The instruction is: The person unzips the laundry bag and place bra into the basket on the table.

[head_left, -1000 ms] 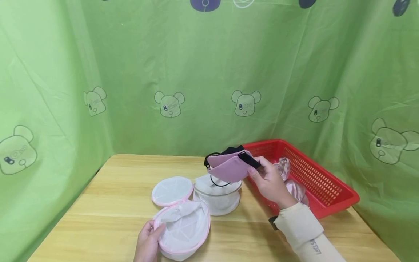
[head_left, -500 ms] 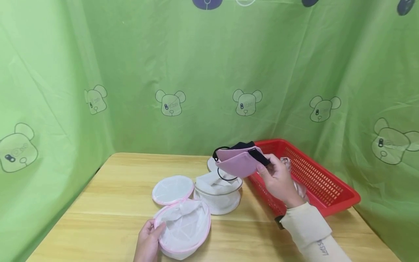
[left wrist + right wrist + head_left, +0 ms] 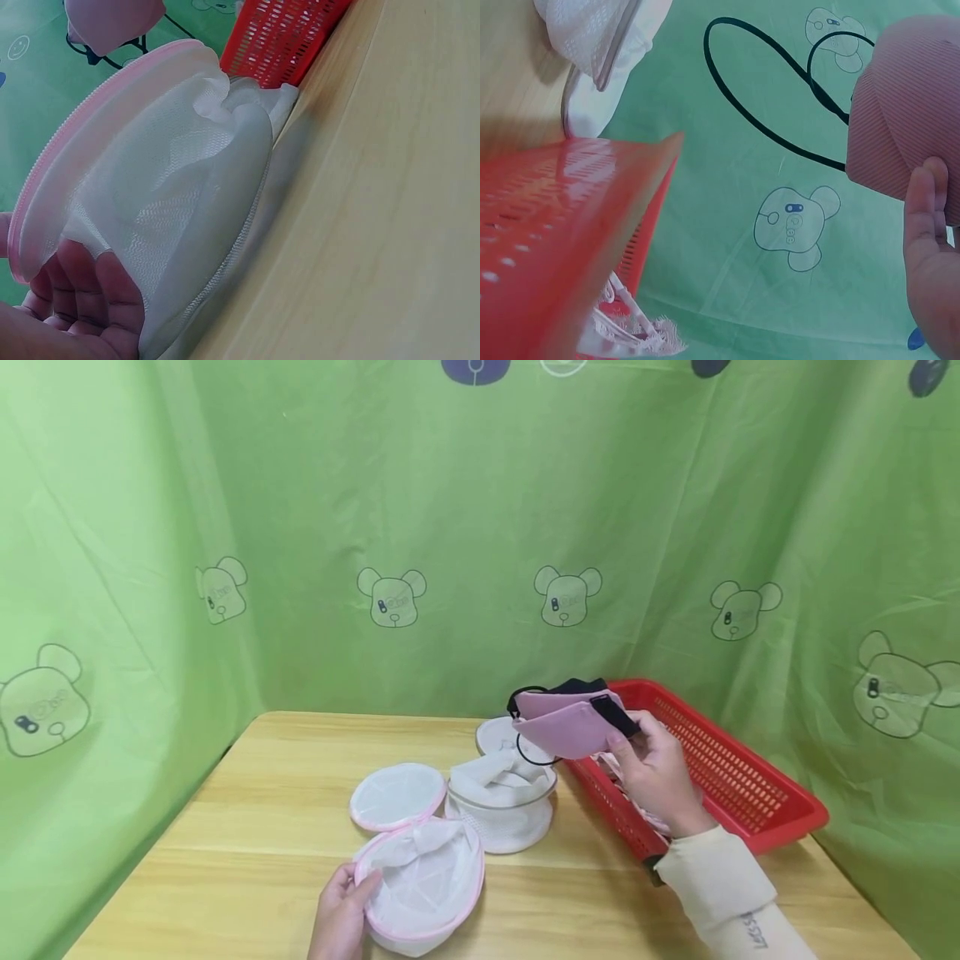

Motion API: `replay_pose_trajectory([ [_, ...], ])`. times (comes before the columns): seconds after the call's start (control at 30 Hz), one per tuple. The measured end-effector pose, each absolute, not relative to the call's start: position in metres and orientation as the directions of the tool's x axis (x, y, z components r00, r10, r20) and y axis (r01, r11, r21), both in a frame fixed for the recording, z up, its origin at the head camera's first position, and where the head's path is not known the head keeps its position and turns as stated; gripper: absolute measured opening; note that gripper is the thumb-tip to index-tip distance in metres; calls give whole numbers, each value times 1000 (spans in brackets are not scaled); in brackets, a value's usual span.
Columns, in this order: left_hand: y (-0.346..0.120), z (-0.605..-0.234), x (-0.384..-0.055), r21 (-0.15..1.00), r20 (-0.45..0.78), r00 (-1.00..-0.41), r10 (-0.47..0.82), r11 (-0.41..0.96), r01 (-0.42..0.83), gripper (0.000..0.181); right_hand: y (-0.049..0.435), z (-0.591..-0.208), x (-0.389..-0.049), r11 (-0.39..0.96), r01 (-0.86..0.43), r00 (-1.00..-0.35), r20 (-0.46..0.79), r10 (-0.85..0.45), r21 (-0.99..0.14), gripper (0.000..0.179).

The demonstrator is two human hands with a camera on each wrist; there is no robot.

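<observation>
My left hand [image 3: 341,910] pinches the pink-trimmed rim of a round white mesh laundry bag [image 3: 423,893]. In the left wrist view, the fingers curl under the rim of this bag [image 3: 172,172]. Its round lid [image 3: 397,796] lies folded back on the table. My right hand [image 3: 660,781] grips a folded mauve bra [image 3: 566,727] with black straps, held up beside the red basket [image 3: 810,814]. Thin black strap loops hang from the bra [image 3: 907,112] in the right wrist view, where its cups look finely ribbed.
A second white mesh laundry bag [image 3: 498,818] with greyish trim stands behind the first, its lid [image 3: 495,735] laid back. Pale pink fabric pieces [image 3: 637,797] lie in the basket, partly hidden by my right arm. A green curtain [image 3: 465,652] rises behind the wooden table [image 3: 247,827].
My right hand has moved to the right with the bra, uncovering more of the rear bag and its lid. The left hand keeps its place on the pink-trimmed bag.
</observation>
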State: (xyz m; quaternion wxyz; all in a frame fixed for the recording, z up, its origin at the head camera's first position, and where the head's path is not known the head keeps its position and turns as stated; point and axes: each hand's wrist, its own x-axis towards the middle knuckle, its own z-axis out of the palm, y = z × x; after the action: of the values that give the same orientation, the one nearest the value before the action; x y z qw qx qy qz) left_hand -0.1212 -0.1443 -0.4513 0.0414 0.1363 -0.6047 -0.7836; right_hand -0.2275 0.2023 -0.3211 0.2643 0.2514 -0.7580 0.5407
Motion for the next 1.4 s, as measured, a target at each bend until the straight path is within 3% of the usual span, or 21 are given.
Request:
replay_pose_trajectory([
  [0.2,-144,-451,-121,960,-165,-959,-231,-260,-102,19,211,-319,-228,361,-669,-714,696,-69,-650,12],
  [0.7,-143,-453,-122,959,-175,-957,-233,-260,-112,14,227,-311,-225,392,-629,-724,689,18,-671,14],
  [1.1,-143,-453,-120,964,-173,-955,-241,-240,-114,24,239,-312,-221,458,-550,-756,650,82,-698,22],
  [1.4,-144,-453,-122,959,-168,-957,-237,-264,-103,17,249,-313,-222,484,-551,-726,676,124,-680,20],
])
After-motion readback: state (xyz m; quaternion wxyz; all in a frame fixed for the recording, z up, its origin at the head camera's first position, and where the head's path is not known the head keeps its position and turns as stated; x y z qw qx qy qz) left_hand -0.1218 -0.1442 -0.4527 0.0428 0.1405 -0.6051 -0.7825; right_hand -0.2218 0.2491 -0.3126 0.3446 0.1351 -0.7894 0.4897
